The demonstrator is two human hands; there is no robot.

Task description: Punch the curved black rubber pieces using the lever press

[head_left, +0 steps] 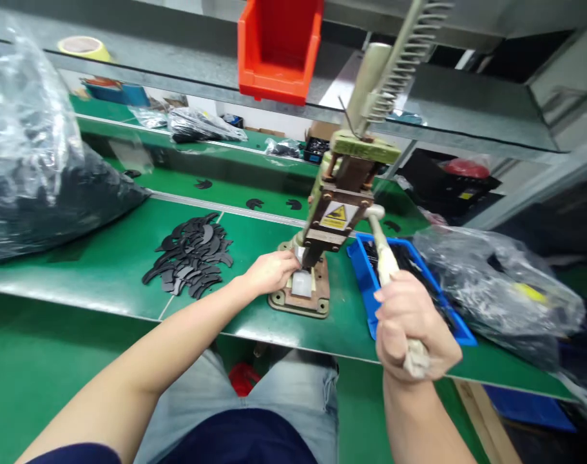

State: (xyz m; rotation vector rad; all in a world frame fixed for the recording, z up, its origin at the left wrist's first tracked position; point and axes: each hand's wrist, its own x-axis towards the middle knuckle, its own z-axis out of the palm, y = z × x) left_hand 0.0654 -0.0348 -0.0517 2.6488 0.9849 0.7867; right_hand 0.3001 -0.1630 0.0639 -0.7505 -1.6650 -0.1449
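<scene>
A green hand-operated lever press (pixel 339 200) stands on the green bench, with a warning label on its front. My right hand (pixel 413 325) is wrapped round the cloth-covered end of its lever (pixel 384 254). At the press base (pixel 279 301), my left hand (pixel 272 272) reaches in from the left, its fingers pinched together beside the lowered ram. Whatever the fingertips hold there is hidden. Just in front of the ram lies a pale block (pixel 301 283). Left of the press is a loose pile of dark curved flat pieces (pixel 196 251).
A blue tray (pixel 370 309) of black parts sits right of the press, with a clear plastic bag (pixel 506 283) beyond. A large filled bag (pixel 42 167) occupies the left. Several dark pieces lie on the green strip behind. An orange bin (pixel 278 84) hangs over the shelf edge.
</scene>
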